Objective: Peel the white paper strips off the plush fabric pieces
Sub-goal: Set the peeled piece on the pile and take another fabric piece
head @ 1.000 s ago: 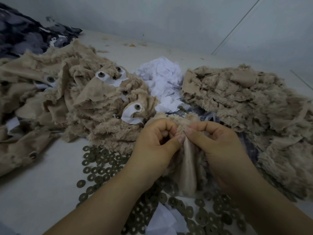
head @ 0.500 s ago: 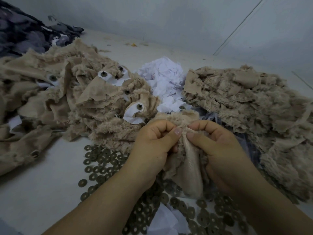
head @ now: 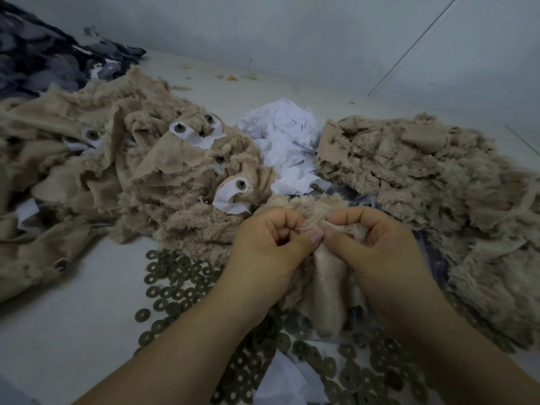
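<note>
Plush fabric piece [head: 327,276] sits pinched between both hands over the washers [head: 175,285] on the surface [head: 73,317]. We note the left hand [head: 263,258] and right hand [head: 380,258] each clasp its upper edge, thumbs nearly touching. Peeled paper strips [head: 283,141] lie heaped behind.

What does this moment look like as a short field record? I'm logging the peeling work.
held piece: plush fabric piece, pinched at its top edge by both hands
left hand: thumb and fingers pinching
right hand: thumb and fingers pinching
left pile: pieces with white paper strips
right pile: no strips visible
paper scraps: heaped between piles
washers: scattered under hands
</note>
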The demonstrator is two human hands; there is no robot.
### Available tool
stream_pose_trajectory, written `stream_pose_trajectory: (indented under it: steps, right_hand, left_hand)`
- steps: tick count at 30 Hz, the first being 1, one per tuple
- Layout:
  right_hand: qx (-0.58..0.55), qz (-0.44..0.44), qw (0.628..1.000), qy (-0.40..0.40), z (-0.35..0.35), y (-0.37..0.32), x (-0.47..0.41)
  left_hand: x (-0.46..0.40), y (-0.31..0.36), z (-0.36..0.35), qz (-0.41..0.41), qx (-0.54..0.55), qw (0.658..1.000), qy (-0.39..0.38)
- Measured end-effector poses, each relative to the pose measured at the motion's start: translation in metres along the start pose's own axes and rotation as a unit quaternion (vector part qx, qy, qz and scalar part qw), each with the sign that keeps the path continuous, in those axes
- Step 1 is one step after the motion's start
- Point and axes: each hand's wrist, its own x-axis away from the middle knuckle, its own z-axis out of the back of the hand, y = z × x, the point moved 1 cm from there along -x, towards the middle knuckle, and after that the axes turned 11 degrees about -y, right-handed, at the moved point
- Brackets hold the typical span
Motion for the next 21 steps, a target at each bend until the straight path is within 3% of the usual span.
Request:
stream_pose_trajectory:
  steps: [10, 14, 21]
  right_hand:
    - [0.111, 0.058, 0.991, 0.041, -0.005, -0.008, 0.004]
    - [0.07, 0.026, 0.997, 0.012, -0.002, -0.01, 0.003]
    - [-0.119, -0.137, 0.982, -0.051, 0.0, -0.014, -0.001]
  left_hand:
    - [-0.001, 0.0, -0.001, -0.027, -0.058, 0.998, 0.011]
    - [-0.001, 0.001, -0.002, -0.056, -0.117, 0.992, 0.006]
    - [0.001, 0.002, -0.005, -0.073, -0.177, 0.981, -0.019]
